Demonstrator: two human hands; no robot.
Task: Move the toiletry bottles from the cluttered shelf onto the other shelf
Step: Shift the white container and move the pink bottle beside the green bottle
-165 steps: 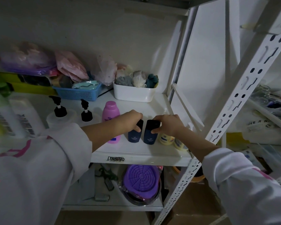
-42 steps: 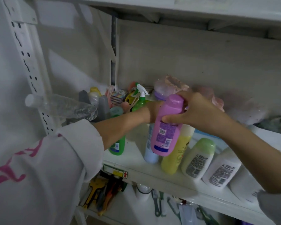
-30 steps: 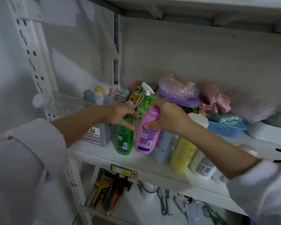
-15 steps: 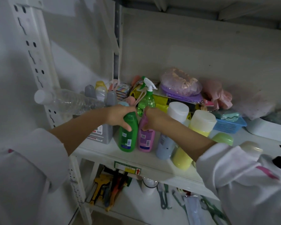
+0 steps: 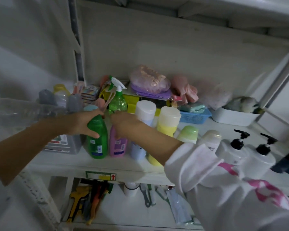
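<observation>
A green bottle [image 5: 98,144] stands near the front of the white shelf [image 5: 73,164]; my left hand [image 5: 85,123] grips its upper part. Right beside it stands a pink bottle [image 5: 118,145], and my right hand [image 5: 123,122] is closed over its top. To their right stand a pale blue bottle with a white cap [image 5: 144,112], a yellow bottle [image 5: 168,124], a light green bottle [image 5: 188,134] and a white bottle [image 5: 210,139]. Two white pump bottles [image 5: 233,147] and a dark blue bottle [image 5: 287,162] stand at the right.
A green spray bottle [image 5: 118,100], a blue basket [image 5: 194,115], a white tub [image 5: 232,116], bags and boxes crowd the back. A grey container [image 5: 63,144] and a clear plastic bottle [image 5: 15,110] sit at the left. Tools lie on the lower shelf [image 5: 123,205].
My right hand has set the pink bottle down upright beside the green bottle, which my left hand keeps hold of. The view has shifted slightly to the right.
</observation>
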